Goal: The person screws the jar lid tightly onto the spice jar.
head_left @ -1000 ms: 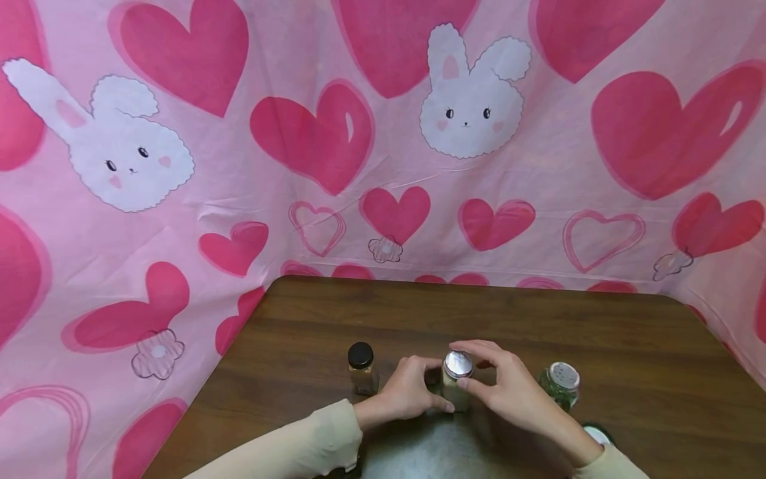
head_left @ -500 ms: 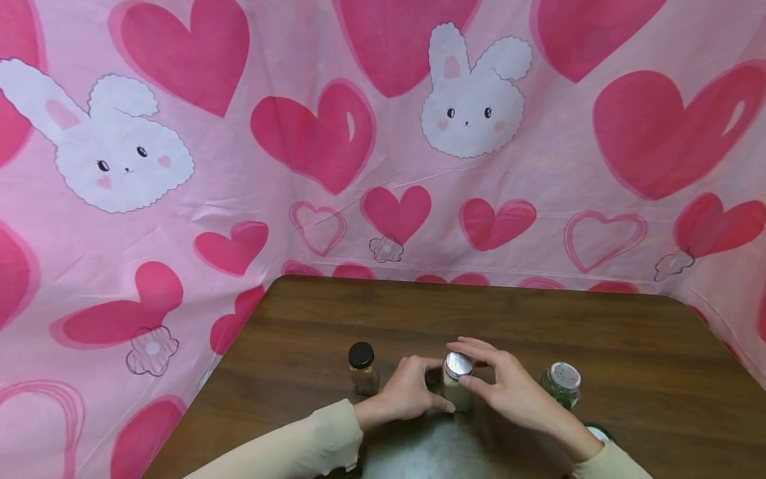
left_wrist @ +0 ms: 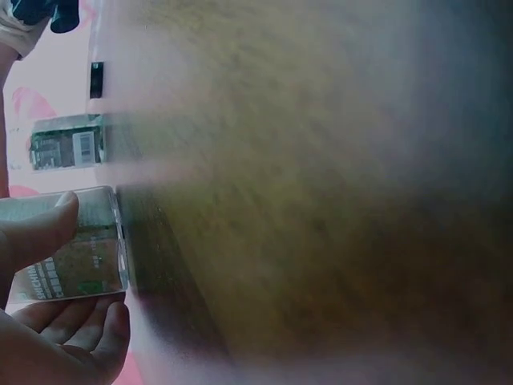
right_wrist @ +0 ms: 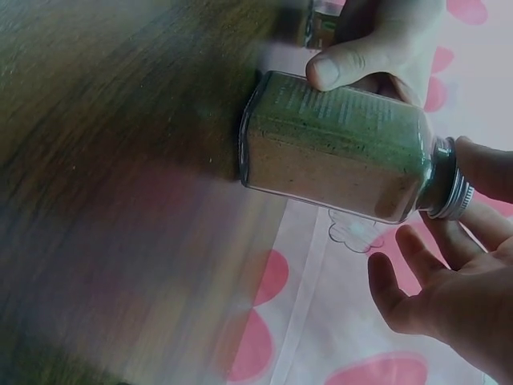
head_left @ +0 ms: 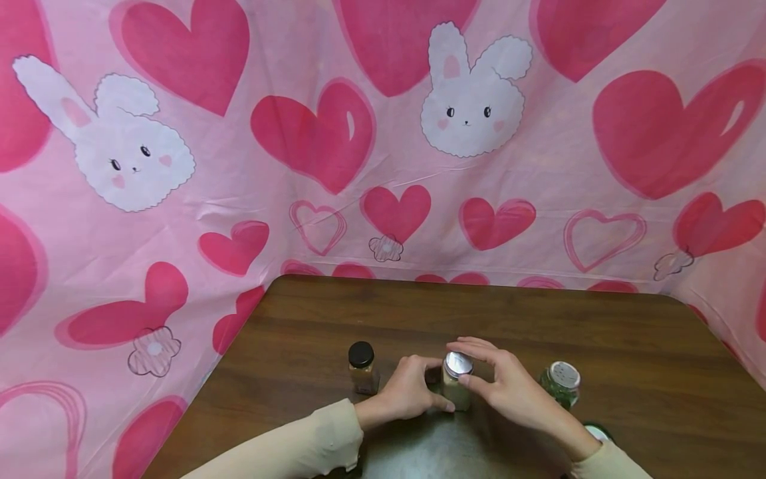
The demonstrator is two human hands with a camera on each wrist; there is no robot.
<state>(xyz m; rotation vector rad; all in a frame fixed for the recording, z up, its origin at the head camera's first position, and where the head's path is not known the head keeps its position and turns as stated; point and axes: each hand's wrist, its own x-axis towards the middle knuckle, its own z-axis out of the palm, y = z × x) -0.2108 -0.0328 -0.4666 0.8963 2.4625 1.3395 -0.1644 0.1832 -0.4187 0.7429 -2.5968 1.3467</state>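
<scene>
A clear square spice jar [head_left: 456, 395] with greenish-tan powder inside stands upright on the table between both hands. My left hand [head_left: 408, 389] grips its body low down, thumb on the near side and fingers round the far side. In the left wrist view the left thumb [left_wrist: 50, 228] lies flat against the printed jar wall. The jar's silver screw lid [head_left: 459, 364] sits on its neck. My right hand [head_left: 509, 382] pinches that lid between thumb and fingers. In the right wrist view its lower fingers [right_wrist: 385, 289] spread away from the jar.
A bottle with a black cap [head_left: 362, 374] stands left of the left hand. Right of the right forearm is a jar of green flakes with a perforated top [head_left: 564, 384]. Nearer lies a round white-and-dark piece [head_left: 598, 434], partly covered by the forearm. Pink heart-print cloth [head_left: 497, 179] walls the table.
The right fingers have shifted very slightly left round the lid since the earliest frame. The left hand and the jar stay where they were.
</scene>
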